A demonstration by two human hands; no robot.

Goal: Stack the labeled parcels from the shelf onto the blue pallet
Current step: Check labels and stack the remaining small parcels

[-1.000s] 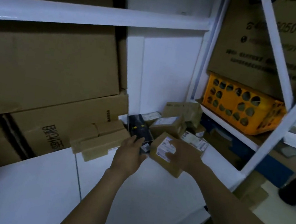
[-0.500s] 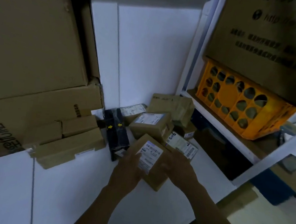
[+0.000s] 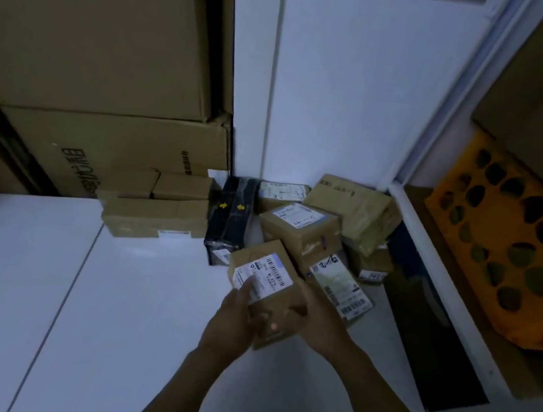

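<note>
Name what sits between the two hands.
The labeled parcel, gripped by the left hand and right hand from either side; the head view shows it.

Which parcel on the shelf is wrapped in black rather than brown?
The black parcel with two yellow arrows, between the flat cardboard box and the brown labeled parcels.

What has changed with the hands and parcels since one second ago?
The left hand, open near the black parcel before, moved right and now holds the small labelled parcel together with the right hand, which gripped it all along. The other parcels and the orange crate stayed put.
</note>
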